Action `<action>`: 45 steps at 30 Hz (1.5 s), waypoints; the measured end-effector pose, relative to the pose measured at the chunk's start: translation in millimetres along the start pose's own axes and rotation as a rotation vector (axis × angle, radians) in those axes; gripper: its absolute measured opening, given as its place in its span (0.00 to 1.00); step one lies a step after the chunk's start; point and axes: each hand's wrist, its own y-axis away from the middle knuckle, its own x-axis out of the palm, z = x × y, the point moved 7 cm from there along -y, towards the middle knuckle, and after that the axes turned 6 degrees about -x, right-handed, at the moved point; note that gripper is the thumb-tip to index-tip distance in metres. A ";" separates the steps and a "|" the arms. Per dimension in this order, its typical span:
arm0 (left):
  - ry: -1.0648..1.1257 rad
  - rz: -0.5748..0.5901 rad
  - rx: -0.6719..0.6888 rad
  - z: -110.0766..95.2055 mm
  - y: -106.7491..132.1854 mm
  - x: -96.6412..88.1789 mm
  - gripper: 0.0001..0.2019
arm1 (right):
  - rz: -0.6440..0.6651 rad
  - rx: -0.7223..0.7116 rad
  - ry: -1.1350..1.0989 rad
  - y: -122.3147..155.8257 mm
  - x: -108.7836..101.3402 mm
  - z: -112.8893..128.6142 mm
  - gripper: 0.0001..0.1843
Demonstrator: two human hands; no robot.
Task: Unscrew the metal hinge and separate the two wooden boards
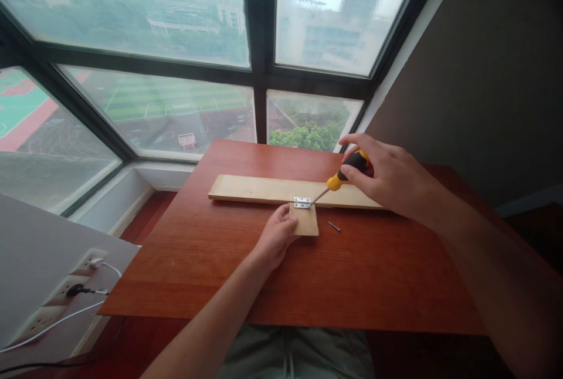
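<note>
A yellow-and-black screwdriver is gripped by its handle in my right hand. It slants down to the left, and its tip meets the right side of a small silver hinge. That hinge lies across the joint between a long pale wooden board and a small square wooden piece. My left hand pinches the small piece at its left edge. One loose screw lies on the table just right of the small piece.
The reddish-brown table stands against large windows with dark frames. Wall sockets with plugged-in cables are at the lower left. A grey wall rises on the right.
</note>
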 end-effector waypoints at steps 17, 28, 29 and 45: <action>-0.008 0.003 0.012 0.2 0.3 -0.2 0.18 | -0.031 0.017 -0.021 -1.9 -2.2 -3.1 0.18; -0.015 -0.013 -0.004 0.3 -0.4 -0.6 0.18 | -0.071 0.156 0.369 -1.0 -1.1 -17.4 0.27; -0.014 -0.012 -0.006 0.4 -0.5 -0.7 0.18 | -0.067 0.165 0.386 -1.1 -0.9 -19.0 0.27; -0.020 -0.015 -0.009 -0.7 0.8 0.7 0.17 | -0.040 0.189 0.338 -0.8 -5.3 -20.9 0.25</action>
